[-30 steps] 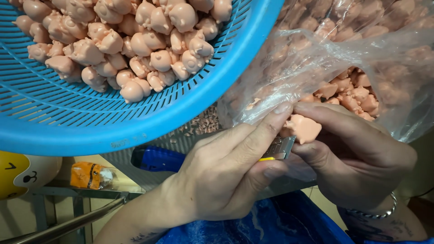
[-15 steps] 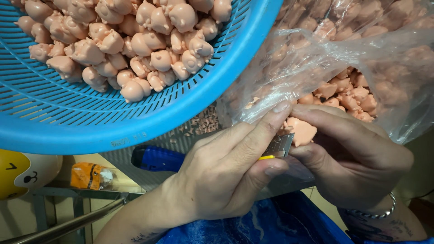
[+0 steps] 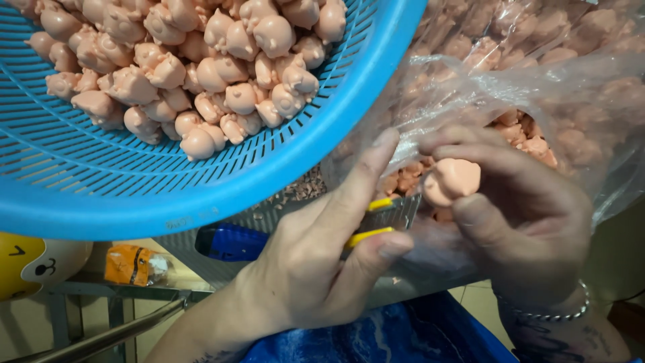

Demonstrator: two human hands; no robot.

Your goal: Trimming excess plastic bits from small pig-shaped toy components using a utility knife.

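My left hand [image 3: 316, 262] grips a small utility knife [image 3: 384, 216] with a yellow body and a snap-off metal blade, index finger stretched along its back. The blade tip lies against a small pink pig-shaped figure [image 3: 451, 180], which my right hand [image 3: 531, 228] pinches between thumb and fingers. Both hands work at the frame's lower middle, just under the rim of a big blue plastic basket [image 3: 201, 195].
The blue basket holds several more pink pig figures [image 3: 201, 67]. A clear plastic bag [image 3: 537, 87] full of the same figures sits at the right. A blue-handled tool [image 3: 228, 242], an orange packet [image 3: 131, 265] and a yellow toy [image 3: 20, 265] lie lower left.
My right hand has turned the pink figure a little against the blade; my left hand keeps the knife almost in the same place.
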